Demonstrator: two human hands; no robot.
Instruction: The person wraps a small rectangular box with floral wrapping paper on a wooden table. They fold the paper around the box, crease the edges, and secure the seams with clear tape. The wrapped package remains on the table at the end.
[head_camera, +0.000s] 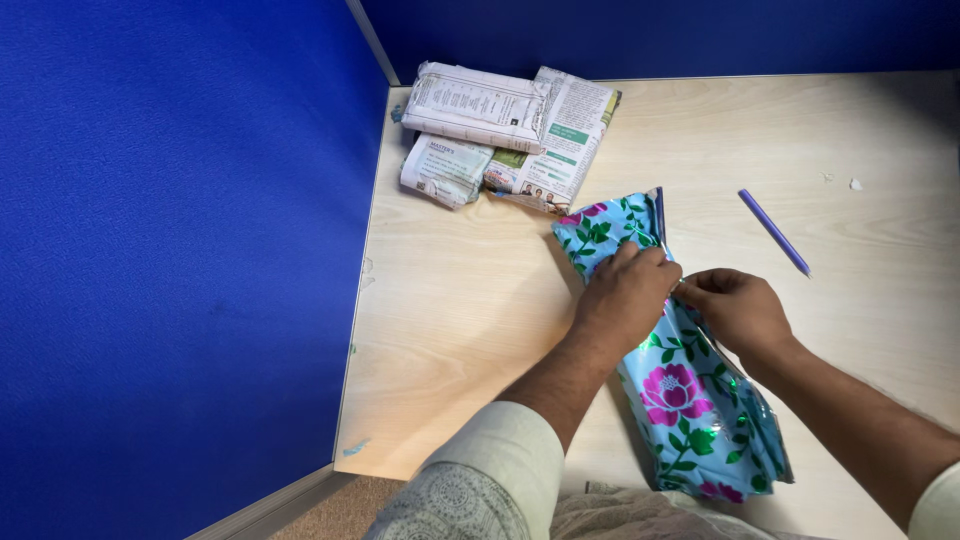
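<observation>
1. One shiny blue floral-wrapped parcel (680, 390) mid-desk; left hand (625, 295) presses its top, fingers curled down.
2. Right hand (735, 308) pinches the wrap's edge.
3. Three newspaper-wrapped bundles (505, 135), one purple pen (773, 232).

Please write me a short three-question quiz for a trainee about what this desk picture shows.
1. True or false: both hands, the left hand and the right hand, touch the shiny blue floral-wrapped parcel.
2. Which lies to the right of the parcel on the pale wooden desk? A) scissors B) a slim purple pen C) a tape roll
3. Fill in: the bundles at the desk's far left corner are wrapped in ____.

Key: 1 true; 2 B; 3 newspaper.
</observation>
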